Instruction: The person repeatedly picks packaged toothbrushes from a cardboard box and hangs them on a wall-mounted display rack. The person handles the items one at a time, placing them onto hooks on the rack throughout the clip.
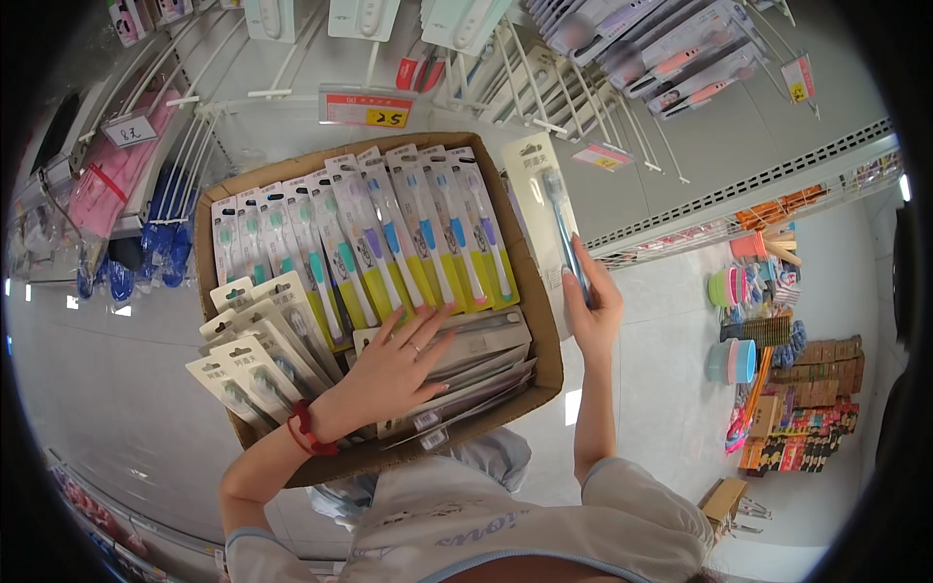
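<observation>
My right hand [596, 302] grips a packaged toothbrush [543, 197] with a blue handle on a cream card, held just right of an open cardboard box [545, 350]. Over the middle of that box, my left hand [401, 361] lies with fingers spread on the packs and seems to grip none. A row of toothbrush packs [415, 226] with yellow-green lower parts fills the far side; their handles are teal, purple and blue. Cream-carded toothbrushes [255, 372] lean in the near left corner. More packs [481, 342] lie stacked on their sides at near right, partly under my left hand.
White wire display hooks [525, 73] jut from the shelf wall beyond the box, some carrying packaged toothbrushes [678, 51]. A price tag [368, 109] hangs at the box's far edge. Blue packaged goods [164, 240] hang at left. Plastic buckets [732, 361] stand on the floor at right.
</observation>
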### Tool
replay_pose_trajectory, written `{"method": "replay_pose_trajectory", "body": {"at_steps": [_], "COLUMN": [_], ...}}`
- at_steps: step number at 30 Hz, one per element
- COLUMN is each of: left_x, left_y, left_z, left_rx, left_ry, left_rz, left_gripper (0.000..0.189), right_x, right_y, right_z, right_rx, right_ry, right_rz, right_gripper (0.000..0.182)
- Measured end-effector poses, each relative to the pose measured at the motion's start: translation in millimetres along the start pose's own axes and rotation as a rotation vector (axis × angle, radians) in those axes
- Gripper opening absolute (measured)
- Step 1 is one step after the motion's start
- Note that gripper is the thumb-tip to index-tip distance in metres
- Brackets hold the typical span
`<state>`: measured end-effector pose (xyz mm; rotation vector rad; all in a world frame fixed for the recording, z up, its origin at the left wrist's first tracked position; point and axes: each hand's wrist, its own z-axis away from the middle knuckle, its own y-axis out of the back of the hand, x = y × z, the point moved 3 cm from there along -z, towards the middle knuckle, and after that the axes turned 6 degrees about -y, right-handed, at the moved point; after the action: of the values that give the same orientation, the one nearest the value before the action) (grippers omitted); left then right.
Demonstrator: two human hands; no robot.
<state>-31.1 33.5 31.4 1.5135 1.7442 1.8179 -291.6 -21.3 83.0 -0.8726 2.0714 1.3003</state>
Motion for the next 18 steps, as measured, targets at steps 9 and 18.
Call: {"method": "replay_pose_trajectory", "body": {"at_steps": [9, 18], "left_x": [-1.5, -2.6], "left_y": [-2.8, -2.0], "left_z": [-0.9, -2.7], "left_rx": [-0.040, -0.059], "left_ry": [0.009, 0.049], "left_rz": [-0.066, -0.077], "left_gripper": [0.062, 0.063], "right_x": [26.7, 62.9], "right_y": [-9.7, -39.6], "right_z": [-31.3, -71.5], "right_rx": [0.001, -0.053], "right_ry": [-0.035, 0.119], "right_rz": [-0.035, 0.057], "right_gripper": [0.041, 0.048]}}
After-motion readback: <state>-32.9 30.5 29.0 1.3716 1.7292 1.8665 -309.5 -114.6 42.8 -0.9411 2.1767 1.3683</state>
